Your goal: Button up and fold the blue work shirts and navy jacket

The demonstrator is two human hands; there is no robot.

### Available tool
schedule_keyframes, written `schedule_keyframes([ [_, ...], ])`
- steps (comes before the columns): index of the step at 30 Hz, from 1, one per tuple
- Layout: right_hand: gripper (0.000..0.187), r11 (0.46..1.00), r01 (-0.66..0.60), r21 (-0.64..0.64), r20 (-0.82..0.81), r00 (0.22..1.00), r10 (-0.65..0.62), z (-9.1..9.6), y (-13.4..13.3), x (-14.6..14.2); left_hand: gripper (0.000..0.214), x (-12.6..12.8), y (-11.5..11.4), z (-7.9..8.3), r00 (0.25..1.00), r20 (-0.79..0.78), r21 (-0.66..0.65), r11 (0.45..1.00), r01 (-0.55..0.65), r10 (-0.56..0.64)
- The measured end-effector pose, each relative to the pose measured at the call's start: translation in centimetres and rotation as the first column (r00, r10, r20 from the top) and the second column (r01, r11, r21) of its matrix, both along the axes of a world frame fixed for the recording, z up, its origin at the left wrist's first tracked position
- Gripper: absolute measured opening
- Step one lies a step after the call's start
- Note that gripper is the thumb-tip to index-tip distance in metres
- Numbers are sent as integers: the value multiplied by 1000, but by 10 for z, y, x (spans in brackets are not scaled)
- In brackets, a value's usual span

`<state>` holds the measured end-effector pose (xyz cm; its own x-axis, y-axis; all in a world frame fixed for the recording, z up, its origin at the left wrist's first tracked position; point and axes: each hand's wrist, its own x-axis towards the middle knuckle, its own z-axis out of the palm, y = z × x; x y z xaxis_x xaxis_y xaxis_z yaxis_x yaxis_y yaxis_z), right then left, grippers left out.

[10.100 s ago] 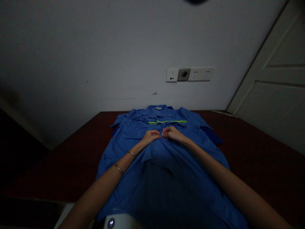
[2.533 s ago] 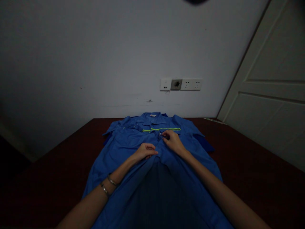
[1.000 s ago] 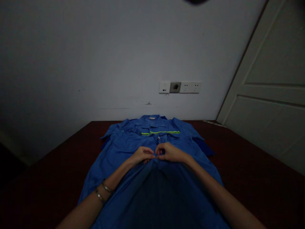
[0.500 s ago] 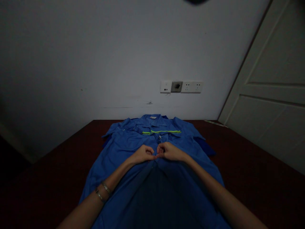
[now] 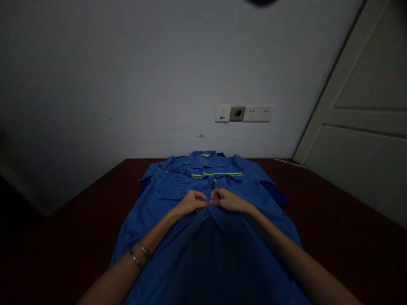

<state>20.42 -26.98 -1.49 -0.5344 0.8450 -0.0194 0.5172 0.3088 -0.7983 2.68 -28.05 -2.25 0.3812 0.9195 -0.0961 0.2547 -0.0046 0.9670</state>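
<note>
A blue work shirt (image 5: 174, 186) with a collar, short sleeves and a yellow-green chest stripe lies spread out, its collar toward the wall. My left hand (image 5: 192, 202) pinches cloth at the middle of the front. Right beside it, my right hand (image 5: 227, 200) pinches the facing front edge, the fingertips of both hands nearly touching. Below them the front edges part in an upside-down V, with dark blue cloth inside. Whatever small fastening may lie between the fingertips is too small to make out. Bracelets (image 5: 139, 253) circle my left forearm.
The shirt lies on a dark red-brown table (image 5: 95, 212). Darker blue cloth (image 5: 278, 195) shows from under the shirt. Behind stands a pale wall (image 5: 127, 76) with a row of sockets (image 5: 258, 113). A white panelled door (image 5: 359, 114) is at the right.
Both hands stay at the same place on the shirt front, with only a slight shift of the fingers. The whole view has moved a little.
</note>
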Motion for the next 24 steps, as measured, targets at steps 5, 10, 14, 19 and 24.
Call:
schedule_keyframes([
  [5,8,1000,20,18,-6,1000,-20,7,-4,-2,18,-3,0,2,999,29,23,999,29,-30],
  [10,7,998,40,44,12,999,-41,11,-7,-3,18,-5,2,1,998,40,21,998,53,-54],
  [14,7,997,56,60,28,998,-58,12,-7,-4,19,-5,2,4,997,22,7,997,72,-72],
  [19,4,989,77,125,47,995,-84,15,-13,-8,20,-8,1,8,993,21,-11,993,119,-119],
  [24,3,953,91,290,57,992,-112,16,-19,-13,22,-9,3,4,993,90,-36,996,82,-79],
])
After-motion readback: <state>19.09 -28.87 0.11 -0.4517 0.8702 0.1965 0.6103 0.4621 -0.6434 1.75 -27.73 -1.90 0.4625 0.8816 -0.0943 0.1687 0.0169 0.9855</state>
